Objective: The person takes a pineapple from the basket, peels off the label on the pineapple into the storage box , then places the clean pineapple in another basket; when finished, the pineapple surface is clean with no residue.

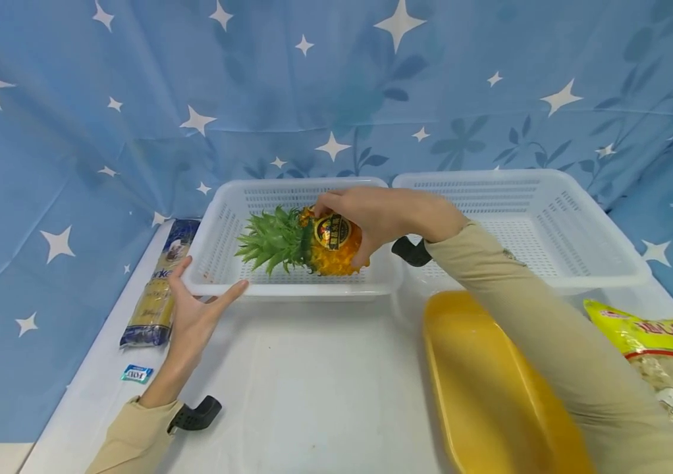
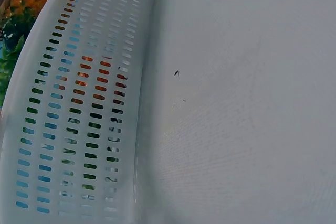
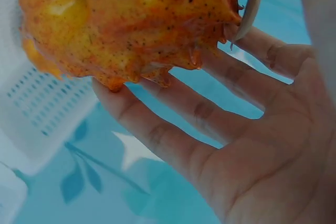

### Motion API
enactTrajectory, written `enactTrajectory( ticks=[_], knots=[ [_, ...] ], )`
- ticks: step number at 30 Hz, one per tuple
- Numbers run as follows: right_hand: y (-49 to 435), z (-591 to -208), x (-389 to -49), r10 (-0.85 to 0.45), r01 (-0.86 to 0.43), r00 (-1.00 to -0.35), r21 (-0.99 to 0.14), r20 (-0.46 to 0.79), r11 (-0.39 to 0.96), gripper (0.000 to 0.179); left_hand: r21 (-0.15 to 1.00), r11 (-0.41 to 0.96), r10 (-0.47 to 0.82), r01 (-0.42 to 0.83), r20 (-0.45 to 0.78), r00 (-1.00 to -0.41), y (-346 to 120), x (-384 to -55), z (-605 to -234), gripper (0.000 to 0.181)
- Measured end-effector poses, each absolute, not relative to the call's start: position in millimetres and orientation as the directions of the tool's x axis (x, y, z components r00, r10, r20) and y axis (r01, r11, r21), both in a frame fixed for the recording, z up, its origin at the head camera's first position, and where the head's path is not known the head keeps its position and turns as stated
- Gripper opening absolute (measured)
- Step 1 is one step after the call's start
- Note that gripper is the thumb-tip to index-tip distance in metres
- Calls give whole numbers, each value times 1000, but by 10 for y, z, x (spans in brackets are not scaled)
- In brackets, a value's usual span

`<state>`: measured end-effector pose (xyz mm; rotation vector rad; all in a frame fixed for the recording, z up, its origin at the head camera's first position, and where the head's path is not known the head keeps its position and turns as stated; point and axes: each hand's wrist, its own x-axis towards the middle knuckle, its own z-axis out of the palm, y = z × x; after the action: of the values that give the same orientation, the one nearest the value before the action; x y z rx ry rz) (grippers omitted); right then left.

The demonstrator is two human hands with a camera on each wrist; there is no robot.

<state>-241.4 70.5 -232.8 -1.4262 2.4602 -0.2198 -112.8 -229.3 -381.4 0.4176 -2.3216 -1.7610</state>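
My right hand (image 1: pixel 375 214) grips a pineapple (image 1: pixel 342 253) from above, its thumb on the near side and its fingers on the far side. The fruit lies sideways within the left white basket (image 1: pixel 307 290), green leaves to the left, with a black and gold label on its orange body. I cannot tell whether it touches the basket's bottom. In the right wrist view the fingers (image 3: pixel 163 135) reach along the pineapple's spiky skin. My left hand (image 1: pixel 194 322) is at the basket's near left corner, thumb and fingers spread on either side; the left wrist view hides the hand.
A second white basket (image 1: pixel 579 282) adjoins on the right. A yellow tray (image 1: pixel 479 388) lies under my right forearm. A noodle packet (image 1: pixel 155 299) and a small blue packet (image 1: pixel 137 374) lie at left, a yellow bag (image 1: pixel 668 355) at right. A blue curtain (image 1: pixel 313 85) hangs behind.
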Motion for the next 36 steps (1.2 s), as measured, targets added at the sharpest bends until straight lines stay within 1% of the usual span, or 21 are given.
enactTrajectory(
  ticks=[5, 12, 16, 18, 23, 24, 28, 36],
  knots=[
    [782, -2148, -2241, -876, -840, -457, -251, -152, 482, 85, 962, 250, -339, -109, -18, -941, -2282, -1129, -3820, 106],
    [817, -2019, -1895, -924, -889, -365, -251, -118, 383, 83, 963, 259, -333, -70, 21, -943, -2305, -1114, -3861, 98],
    [846, -2050, -1689, -936, -902, -323, -252, -141, 350, 84, 966, 255, -327, -47, 40, -944, -2322, -1112, -3874, 98],
    [868, -2092, -1595, -937, -901, -315, -262, -154, 346, 85, 973, 228, -333, -47, 32, -942, -2321, -1122, -3872, 99],
    [970, -2249, -1432, -935, -889, -316, -294, -161, 351, 85, 966, 246, -337, -72, 16, -941, -2310, -1156, -3857, 105],
    [993, -2286, -1411, -933, -885, -319, -302, -164, 355, 85, 959, 274, -336, -78, 20, -942, -2310, -1159, -3857, 107],
    [1073, -2453, -1354, -931, -875, -323, -322, -171, 362, 82, 958, 279, -329, -60, 37, -944, -2308, -1166, -3862, 106],
    [1207, -2815, -1335, -905, -837, -377, -347, -197, 424, 77, 954, 287, -334, -83, 19, -942, -2307, -1133, -3872, 106]
  ],
)
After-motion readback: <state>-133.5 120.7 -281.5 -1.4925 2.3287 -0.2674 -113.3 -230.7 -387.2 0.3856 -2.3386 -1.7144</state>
